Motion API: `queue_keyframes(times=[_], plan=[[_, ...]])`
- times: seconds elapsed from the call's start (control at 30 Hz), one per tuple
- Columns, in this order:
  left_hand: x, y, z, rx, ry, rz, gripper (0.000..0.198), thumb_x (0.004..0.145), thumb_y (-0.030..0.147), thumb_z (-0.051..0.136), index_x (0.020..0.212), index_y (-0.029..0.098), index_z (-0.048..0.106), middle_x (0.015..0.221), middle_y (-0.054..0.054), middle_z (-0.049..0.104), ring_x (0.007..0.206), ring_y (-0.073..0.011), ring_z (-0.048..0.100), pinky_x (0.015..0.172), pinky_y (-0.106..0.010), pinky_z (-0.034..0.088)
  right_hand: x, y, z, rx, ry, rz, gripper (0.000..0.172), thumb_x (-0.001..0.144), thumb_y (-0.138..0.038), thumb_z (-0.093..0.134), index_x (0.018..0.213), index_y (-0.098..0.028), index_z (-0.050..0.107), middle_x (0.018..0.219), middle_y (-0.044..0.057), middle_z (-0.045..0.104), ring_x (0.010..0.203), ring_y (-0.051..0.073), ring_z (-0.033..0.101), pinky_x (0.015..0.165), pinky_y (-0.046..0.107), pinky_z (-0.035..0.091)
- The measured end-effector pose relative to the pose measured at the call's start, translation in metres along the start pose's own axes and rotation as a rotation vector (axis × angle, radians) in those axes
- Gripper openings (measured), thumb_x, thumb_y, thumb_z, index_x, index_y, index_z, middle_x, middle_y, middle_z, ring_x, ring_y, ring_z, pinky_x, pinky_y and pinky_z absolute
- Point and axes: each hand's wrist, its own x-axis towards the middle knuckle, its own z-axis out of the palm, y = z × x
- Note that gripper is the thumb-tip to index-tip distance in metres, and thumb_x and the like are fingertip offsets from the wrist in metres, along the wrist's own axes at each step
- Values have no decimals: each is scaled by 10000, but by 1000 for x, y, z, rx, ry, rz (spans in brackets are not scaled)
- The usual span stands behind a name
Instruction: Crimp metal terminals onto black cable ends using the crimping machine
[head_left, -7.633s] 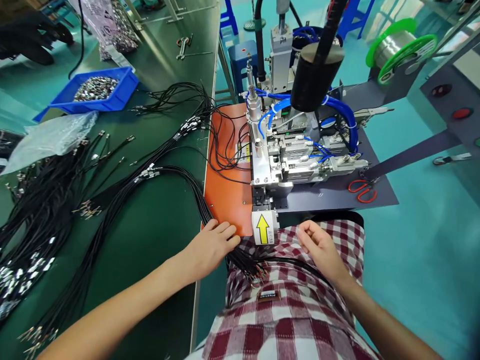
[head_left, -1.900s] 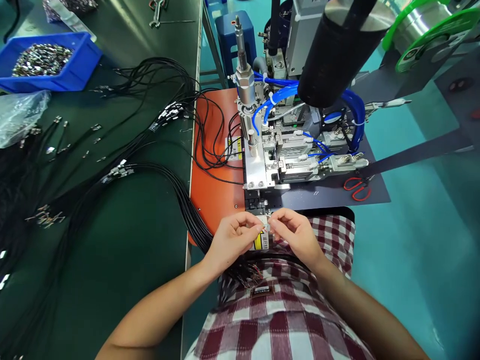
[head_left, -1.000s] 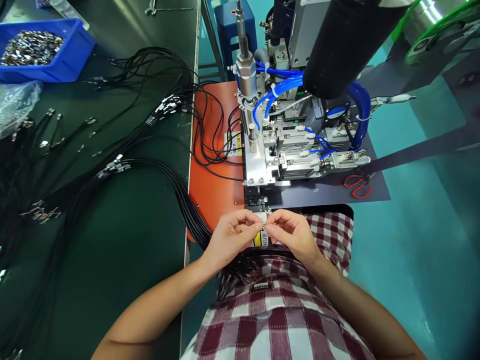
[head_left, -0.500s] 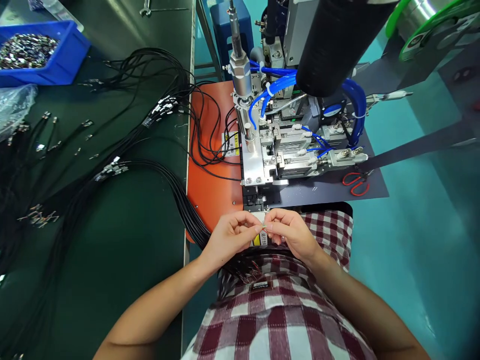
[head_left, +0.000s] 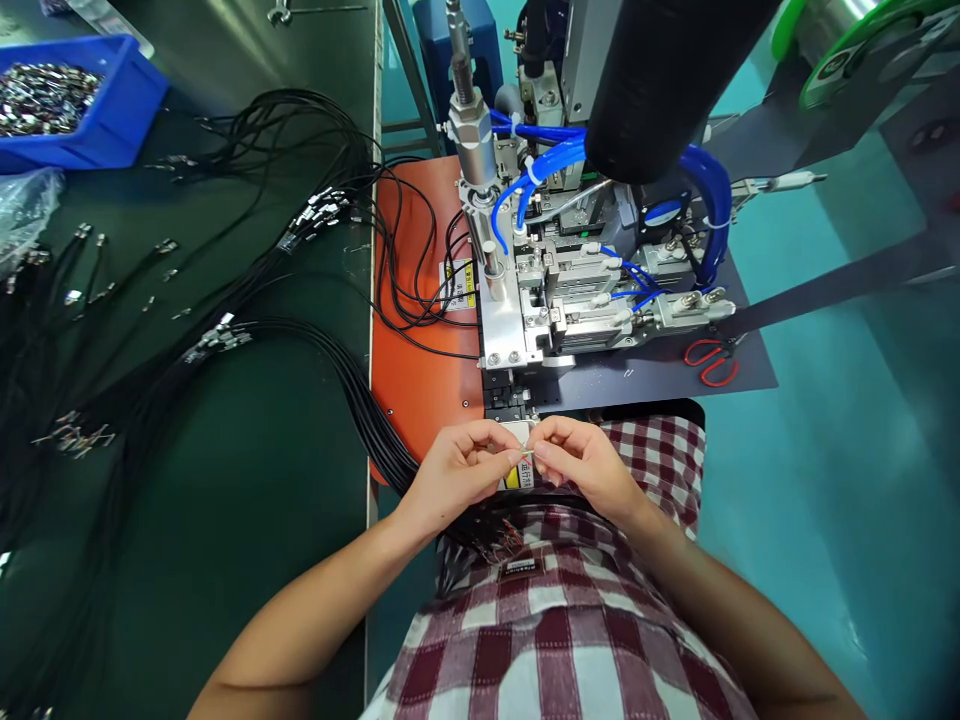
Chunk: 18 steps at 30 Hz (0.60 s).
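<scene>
Thin coloured wires (head_left: 528, 452), green and red among them, show between my fingertips in front of the machine. My left hand (head_left: 469, 465) pinches them from the left, thumb against forefinger. From the other side my right hand (head_left: 574, 457) is closed on the wire ends. Most of the cable they belong to is hidden by my left hand. A bundle of black cables (head_left: 352, 385) runs from the bench over the orange plate to my lap, where stripped wire ends (head_left: 510, 538) lie loose. Just beyond my fingers is the machine's small black front block (head_left: 506, 398).
The machine (head_left: 517, 300) with blue air tubes stands ahead on an orange plate (head_left: 420, 385). Red-handled scissors (head_left: 712, 362) lie on its dark base. On the green bench (head_left: 255, 520) are a blue bin (head_left: 112, 130) of metal connectors and more cables with plugs (head_left: 319, 212).
My hands stay almost in place, and the red and green wire ends between the fingertips show more plainly. The view has shifted slightly.
</scene>
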Motion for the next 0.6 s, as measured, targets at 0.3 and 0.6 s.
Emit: queue_keyframes(times=[0.3, 0.6], plan=[[0, -1, 0, -20, 27, 10, 262, 780, 376, 708, 781, 131, 616, 458, 75, 409, 362, -22, 316, 372, -162, 184, -3, 2, 6, -63, 85, -58, 196, 821, -373, 670, 851, -182, 641, 649, -34, 546, 523, 88, 458, 503, 233, 358], [0, 0, 1, -22, 42, 28, 262, 794, 380, 690, 779, 132, 604, 529, 62, 443, 374, -16, 307, 374, -168, 191, -2, 6, 14, -246, 221, -209, 106, 830, -267, 659, 786, -181, 617, 659, -27, 561, 529, 96, 472, 501, 240, 377]])
